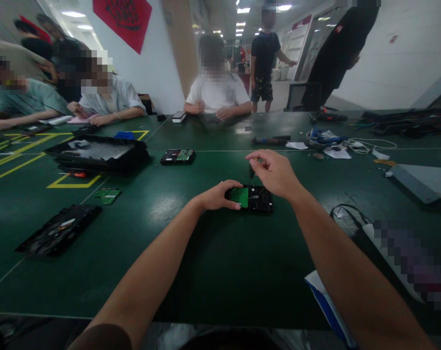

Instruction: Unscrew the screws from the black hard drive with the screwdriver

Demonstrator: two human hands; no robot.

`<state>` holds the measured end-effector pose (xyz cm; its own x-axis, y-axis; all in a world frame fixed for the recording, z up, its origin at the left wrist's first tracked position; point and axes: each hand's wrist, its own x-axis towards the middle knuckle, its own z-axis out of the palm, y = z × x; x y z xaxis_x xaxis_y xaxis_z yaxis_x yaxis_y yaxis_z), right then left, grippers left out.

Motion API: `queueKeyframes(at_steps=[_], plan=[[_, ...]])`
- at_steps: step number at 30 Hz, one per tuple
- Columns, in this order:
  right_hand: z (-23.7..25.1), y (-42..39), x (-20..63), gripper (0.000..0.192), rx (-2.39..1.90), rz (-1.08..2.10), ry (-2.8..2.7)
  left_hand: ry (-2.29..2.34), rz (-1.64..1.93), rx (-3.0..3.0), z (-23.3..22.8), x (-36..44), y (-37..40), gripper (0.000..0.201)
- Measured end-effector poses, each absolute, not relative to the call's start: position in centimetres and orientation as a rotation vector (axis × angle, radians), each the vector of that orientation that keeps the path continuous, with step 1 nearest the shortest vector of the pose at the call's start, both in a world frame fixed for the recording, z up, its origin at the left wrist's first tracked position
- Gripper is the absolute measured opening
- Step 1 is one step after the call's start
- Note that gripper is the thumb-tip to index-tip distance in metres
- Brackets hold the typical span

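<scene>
Right hand is pinching a small dark tool, prob a screwdriver, fingers closed around the handle w/ the tip pointing down at the hard drive. Left hand is gripping the drive's left edge, thumb on top, pinning it flat on the green table. The drive is lying board side up, green PCB showing, right in front of me, mid table.

Imo this is the unscrewing stage, the board is looking like it's still seated. Next bit needs the tip landing square in a screw head while the left hand is keeping the thing from sliding. Can't make out the screws themselves, too small.

Counting outward: 1 more drive w/ a green board sitting further up the table, 1 loose green board off to the left, 1 black tray behind that, 1 dark opened casing near left. A tangle of cables is lying far right. 2 ppl sitting far left, 1 person in white sitting across, 1 standing behind.
</scene>
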<state>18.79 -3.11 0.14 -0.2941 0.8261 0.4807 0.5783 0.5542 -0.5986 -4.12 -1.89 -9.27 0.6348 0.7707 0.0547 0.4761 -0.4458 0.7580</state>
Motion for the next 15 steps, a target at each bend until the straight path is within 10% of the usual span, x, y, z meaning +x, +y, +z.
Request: queueKeyframes(at_steps=[15], plan=[[-0.07,-3.00,18.85,0.023,-1.117,0.440,-1.992,0.988,0.505,2.137,-9.12,-4.05,-1.99,0.088]])
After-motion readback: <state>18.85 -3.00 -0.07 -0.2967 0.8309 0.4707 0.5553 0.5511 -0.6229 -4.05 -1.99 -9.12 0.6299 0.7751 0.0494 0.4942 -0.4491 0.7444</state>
